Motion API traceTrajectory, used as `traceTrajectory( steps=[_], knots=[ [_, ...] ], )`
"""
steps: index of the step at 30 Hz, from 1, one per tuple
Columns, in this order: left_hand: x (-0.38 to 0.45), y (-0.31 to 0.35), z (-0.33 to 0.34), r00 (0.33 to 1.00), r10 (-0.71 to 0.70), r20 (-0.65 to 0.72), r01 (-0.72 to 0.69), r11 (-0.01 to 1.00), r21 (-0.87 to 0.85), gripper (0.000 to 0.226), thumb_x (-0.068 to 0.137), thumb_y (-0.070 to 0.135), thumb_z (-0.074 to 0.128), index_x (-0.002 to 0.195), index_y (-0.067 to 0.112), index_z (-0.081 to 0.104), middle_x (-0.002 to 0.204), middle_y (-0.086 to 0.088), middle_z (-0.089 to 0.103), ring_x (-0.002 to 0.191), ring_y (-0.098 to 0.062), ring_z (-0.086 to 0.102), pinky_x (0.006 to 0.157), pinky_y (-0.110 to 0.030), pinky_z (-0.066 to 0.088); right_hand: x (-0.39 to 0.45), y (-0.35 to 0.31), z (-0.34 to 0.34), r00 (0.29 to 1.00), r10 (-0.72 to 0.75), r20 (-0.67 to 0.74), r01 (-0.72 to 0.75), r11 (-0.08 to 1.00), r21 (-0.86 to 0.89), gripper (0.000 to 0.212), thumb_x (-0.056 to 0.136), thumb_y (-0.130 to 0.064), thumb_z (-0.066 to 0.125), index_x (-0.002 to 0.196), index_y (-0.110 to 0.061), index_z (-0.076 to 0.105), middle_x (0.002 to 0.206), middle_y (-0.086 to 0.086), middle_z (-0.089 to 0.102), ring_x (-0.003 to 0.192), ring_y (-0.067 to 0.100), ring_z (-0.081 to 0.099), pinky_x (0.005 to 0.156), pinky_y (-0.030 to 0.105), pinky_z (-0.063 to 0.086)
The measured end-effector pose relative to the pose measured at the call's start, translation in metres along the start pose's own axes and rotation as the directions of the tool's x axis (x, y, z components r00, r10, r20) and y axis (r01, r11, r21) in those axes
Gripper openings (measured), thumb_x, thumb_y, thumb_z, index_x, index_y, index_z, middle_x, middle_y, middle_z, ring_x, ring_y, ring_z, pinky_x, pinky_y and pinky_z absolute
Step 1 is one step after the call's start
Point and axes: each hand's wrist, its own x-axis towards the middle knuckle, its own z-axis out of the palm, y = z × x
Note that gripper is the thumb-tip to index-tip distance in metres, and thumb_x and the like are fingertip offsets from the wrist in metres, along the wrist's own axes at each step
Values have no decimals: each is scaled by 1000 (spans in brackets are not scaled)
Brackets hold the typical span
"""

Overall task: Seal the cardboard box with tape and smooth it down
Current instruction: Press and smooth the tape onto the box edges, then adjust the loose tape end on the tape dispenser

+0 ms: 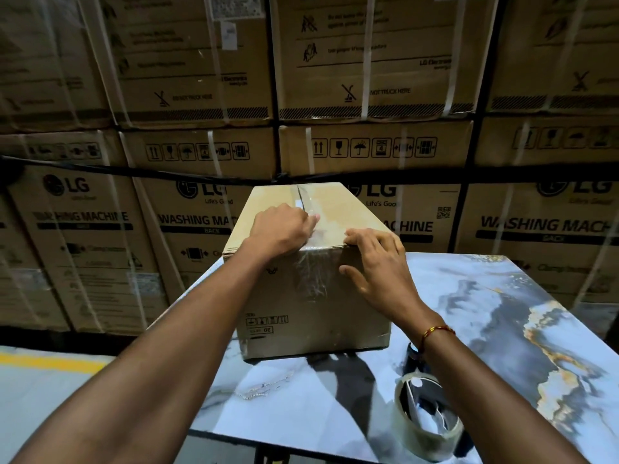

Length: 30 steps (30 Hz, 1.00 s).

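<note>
A closed cardboard box [294,309] stands on a marble-patterned table [485,313]. Clear tape [313,272] runs along the top seam and down over the near face. My left hand [281,231] lies flat on the box top, fingers pressing on the tape by the seam. My right hand [378,262] rests spread over the near top edge, fingers on top and thumb on the front face just right of the tape. Neither hand holds anything. A roll of clear tape [427,420] lies on the table at the near right, partly behind my right forearm.
A dark object [412,358] lies on the table just beyond the tape roll. Tall stacks of strapped washing machine cartons [368,95] form a wall close behind the table. Grey floor with a yellow line [43,361] shows at the left.
</note>
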Motion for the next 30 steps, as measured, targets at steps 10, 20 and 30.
traceTrajectory(
  steps=[10,20,30],
  knots=[
    [-66,5,4,956,231,-179,-228,973,39,47,104,49,24,102,15,56,104,-13,68,91,-37,63,76,-44,46,-65,15,-33,996,-60,66,48,986,161,32,97,-12,57,129,-16,58,142,1,53,130,22,46,109,31,39],
    [-141,66,26,923,195,-333,-260,952,-162,36,89,24,69,122,10,68,132,-12,66,118,-31,64,103,-42,49,-180,54,-51,932,326,161,-349,925,149,13,93,-22,69,105,-18,68,97,-7,60,82,15,64,72,31,46],
    [-212,128,75,973,66,222,59,856,-513,44,91,64,45,108,32,70,118,7,68,105,-20,66,86,-42,52,-199,49,-51,721,663,201,-692,681,237,9,85,-22,71,85,-20,63,71,1,68,70,24,68,57,39,59]
  ],
)
